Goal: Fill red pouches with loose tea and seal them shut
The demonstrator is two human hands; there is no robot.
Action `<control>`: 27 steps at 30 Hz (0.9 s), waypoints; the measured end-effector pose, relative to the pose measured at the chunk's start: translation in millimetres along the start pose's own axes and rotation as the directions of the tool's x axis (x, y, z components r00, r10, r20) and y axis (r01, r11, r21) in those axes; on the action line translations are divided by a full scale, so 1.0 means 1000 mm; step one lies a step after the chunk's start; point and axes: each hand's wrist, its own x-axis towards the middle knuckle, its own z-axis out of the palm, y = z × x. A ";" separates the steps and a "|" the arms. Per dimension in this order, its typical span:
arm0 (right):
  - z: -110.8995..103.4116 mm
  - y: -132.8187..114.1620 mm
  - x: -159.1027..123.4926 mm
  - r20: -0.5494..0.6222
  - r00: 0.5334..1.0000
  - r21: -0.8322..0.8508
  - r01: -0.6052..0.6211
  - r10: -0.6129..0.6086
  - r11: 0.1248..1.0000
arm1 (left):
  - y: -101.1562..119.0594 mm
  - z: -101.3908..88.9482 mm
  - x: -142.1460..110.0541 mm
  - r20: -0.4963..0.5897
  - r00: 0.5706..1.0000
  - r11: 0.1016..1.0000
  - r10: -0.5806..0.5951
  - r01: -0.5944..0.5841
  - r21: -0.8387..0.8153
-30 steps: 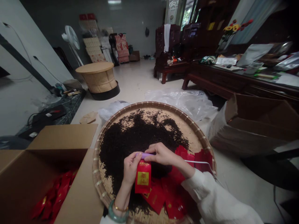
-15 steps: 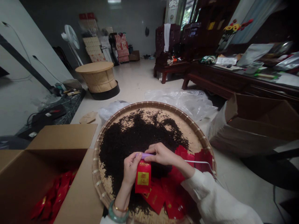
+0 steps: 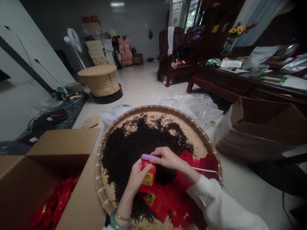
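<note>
My left hand (image 3: 139, 175) grips a red packet (image 3: 149, 179) with a yellow label, thumb across its front near the top. My right hand (image 3: 166, 157) is closed on a small purple bag sealer (image 3: 149, 157), which lies across the packet's top edge. A white cord (image 3: 206, 170) runs out to the right past my right forearm. Both hands are above a round woven bamboo tray (image 3: 201, 129). Dark dried tea leaves (image 3: 134, 140) cover much of it. More red packets (image 3: 175, 198) lie in the tray beneath my right forearm.
An open cardboard box (image 3: 62, 142) at the left holds several red packets (image 3: 56, 201). Another open box (image 3: 266, 127) stands at the right. Clear plastic sheeting (image 3: 184, 103) lies on the floor behind the tray, near a low round bamboo stand (image 3: 102, 83).
My left hand has slid down from the packet's top edge onto its front, uncovering the sealer's left end. My right hand and the sealer have hardly moved.
</note>
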 end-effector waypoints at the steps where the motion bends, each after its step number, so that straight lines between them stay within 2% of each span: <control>1: -0.001 0.003 -0.001 -0.012 1.000 0.028 -0.017 0.018 0.999 | 0.000 0.000 -0.001 0.013 1.000 1.000 -0.015 0.015 0.000; 5: -0.007 0.029 -0.004 -0.126 0.985 0.068 -0.109 0.117 0.992 | 0.001 0.001 -0.002 -0.038 0.999 0.999 -0.033 0.031 -0.043; 8: -0.009 0.052 -0.007 -0.178 0.961 -0.073 -0.229 0.213 0.971 | 0.000 0.002 -0.001 -0.094 0.995 0.995 -0.041 0.033 -0.090; 10: -0.007 0.058 -0.008 -0.208 0.951 -0.167 -0.265 0.229 0.950 | -0.001 0.002 0.000 -0.122 0.991 0.992 -0.050 0.035 -0.117; 12: -0.002 0.052 -0.008 -0.263 0.950 -0.178 -0.221 0.170 0.959 | -0.004 0.003 0.002 -0.135 0.989 0.992 -0.055 0.039 -0.118; 15: 0.009 0.025 -0.004 -0.311 0.950 -0.088 -0.063 0.033 0.994 | -0.008 0.004 0.005 -0.138 0.990 0.999 -0.006 0.002 -0.033; 18: 0.019 0.000 0.007 -0.208 0.976 -0.118 0.048 -0.072 0.992 | -0.010 0.005 0.006 -0.175 0.979 0.991 0.105 -0.088 0.105; 20: 0.023 -0.008 0.014 -0.114 0.987 -0.171 0.095 -0.115 0.981 | -0.010 0.004 0.005 -0.194 0.973 0.987 0.123 -0.101 0.122; 22: 0.025 -0.009 0.020 -0.065 0.988 -0.229 0.122 -0.140 0.966 | -0.010 0.002 0.003 -0.172 0.984 0.998 0.047 -0.040 0.046; 24: 0.026 -0.007 0.022 -0.058 0.986 -0.280 0.137 -0.159 0.950 | -0.009 0.000 -0.001 -0.091 0.991 0.994 -0.095 0.089 -0.066; 27: 0.026 -0.005 0.021 -0.075 0.985 -0.313 0.122 -0.152 0.942 | -0.008 -0.003 -0.006 0.096 0.949 0.937 -0.302 0.314 -0.156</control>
